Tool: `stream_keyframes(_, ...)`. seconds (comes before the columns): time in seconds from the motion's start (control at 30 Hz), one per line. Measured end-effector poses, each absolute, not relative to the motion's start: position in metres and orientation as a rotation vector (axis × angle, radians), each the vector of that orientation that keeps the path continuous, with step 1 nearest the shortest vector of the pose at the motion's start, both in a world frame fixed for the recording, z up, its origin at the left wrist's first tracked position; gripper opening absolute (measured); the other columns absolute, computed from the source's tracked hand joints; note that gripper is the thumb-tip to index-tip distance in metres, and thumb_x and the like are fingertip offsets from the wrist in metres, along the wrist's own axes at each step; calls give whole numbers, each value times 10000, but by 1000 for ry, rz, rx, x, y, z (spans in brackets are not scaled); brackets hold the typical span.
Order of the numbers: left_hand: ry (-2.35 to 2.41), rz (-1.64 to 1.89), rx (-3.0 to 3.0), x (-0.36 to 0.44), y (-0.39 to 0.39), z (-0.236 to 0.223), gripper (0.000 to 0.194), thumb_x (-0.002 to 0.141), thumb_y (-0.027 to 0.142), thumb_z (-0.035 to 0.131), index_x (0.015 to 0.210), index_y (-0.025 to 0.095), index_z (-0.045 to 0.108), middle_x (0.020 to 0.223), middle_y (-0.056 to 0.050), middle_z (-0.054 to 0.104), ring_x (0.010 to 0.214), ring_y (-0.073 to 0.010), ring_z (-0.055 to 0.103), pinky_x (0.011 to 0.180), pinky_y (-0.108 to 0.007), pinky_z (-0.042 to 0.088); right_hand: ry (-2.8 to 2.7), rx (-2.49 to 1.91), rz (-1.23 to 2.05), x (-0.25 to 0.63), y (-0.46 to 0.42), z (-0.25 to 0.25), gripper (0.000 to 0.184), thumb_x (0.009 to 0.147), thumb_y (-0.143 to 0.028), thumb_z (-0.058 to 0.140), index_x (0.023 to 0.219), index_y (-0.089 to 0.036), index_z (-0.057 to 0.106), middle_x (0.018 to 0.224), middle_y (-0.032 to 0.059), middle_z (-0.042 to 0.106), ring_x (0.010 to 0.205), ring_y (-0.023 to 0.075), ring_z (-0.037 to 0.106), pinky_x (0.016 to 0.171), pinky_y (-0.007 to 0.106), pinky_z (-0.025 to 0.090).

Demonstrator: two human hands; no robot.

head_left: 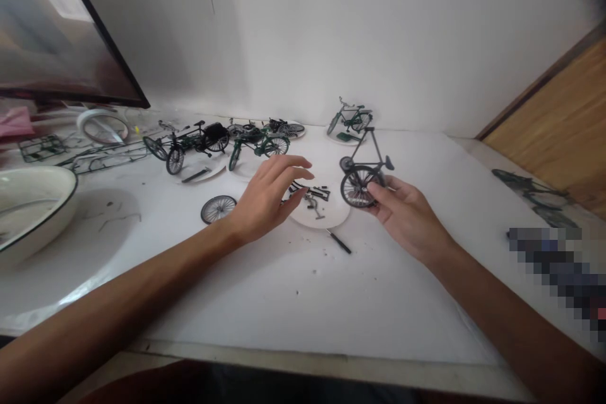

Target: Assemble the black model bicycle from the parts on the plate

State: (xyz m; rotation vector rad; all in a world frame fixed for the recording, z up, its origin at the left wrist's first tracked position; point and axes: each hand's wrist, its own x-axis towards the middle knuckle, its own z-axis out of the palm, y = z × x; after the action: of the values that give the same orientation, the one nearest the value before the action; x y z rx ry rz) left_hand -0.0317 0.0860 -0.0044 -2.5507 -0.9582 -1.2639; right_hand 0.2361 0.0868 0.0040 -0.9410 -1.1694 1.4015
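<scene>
My right hand (402, 211) grips a partly built black model bicycle (363, 164) by its rear wheel, holding it above the table with the frame pointing up. Only one wheel shows on it. My left hand (274, 196) is empty, its fingers apart and curved, over the left side of a white plate (326, 225). Small dark and metal bicycle parts (312, 196) lie on that plate. A loose spoked model wheel (218, 209) rests on the table beside my left wrist. In front of the plate lies a small black-handled screwdriver (339, 242).
Finished-looking model bicycles (194, 142) stand along the back left, and a green one (350, 118) stands at the back centre. A white basin (38, 214) with a dark rim sits at the left. A screen (71, 31) overhangs the left corner. Wire parts (108, 161) lie behind the basin.
</scene>
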Motion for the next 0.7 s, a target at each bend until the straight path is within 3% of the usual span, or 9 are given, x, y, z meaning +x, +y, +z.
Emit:
stream_keyframes(0.1,-1186,-1100,-2679,-37,96,-13,171,996,173,532,1156,179,591,1178,-105,676,1141,-243,616,1005,-431,473,-1170,-1016,1273,243,97,-1,232,816,-335,828,957,-213,690,993,27,716,985,187,702,1010,401,557)
stream_keyframes(0.33,-1402,-964,-2654,-52,112,-20,154,984,196,541,1099,177,642,1156,-96,710,1118,-246,646,997,-450,486,-1235,-1138,1194,250,104,-8,420,756,-372,863,1098,-235,660,1083,40,714,969,208,713,972,428,563)
stream_keyframes(0.5,-1349,-860,-2686,-58,120,-24,307,986,139,516,1268,173,632,1311,-103,693,1243,-247,625,1084,-456,446,-1357,-1112,1209,247,100,-10,424,778,-364,848,1146,-230,685,1187,50,694,1043,210,681,1035,440,534)
stream_keyframes(0.6,-1157,-684,-2762,-57,124,-24,406,997,67,443,1346,192,608,1387,-84,664,1334,-221,580,1140,-427,395,-1305,-1124,1271,243,97,-11,477,739,-356,877,1161,-256,679,1158,37,702,1007,210,681,972,435,568)
stream_keyframes(0.7,-992,-531,-2828,-54,124,-18,343,1021,89,443,1277,189,649,1299,-84,712,1261,-223,624,1104,-422,405,-1271,-1136,1358,239,93,-8,432,741,-392,874,1110,-255,697,1080,27,705,917,194,678,843,385,593)
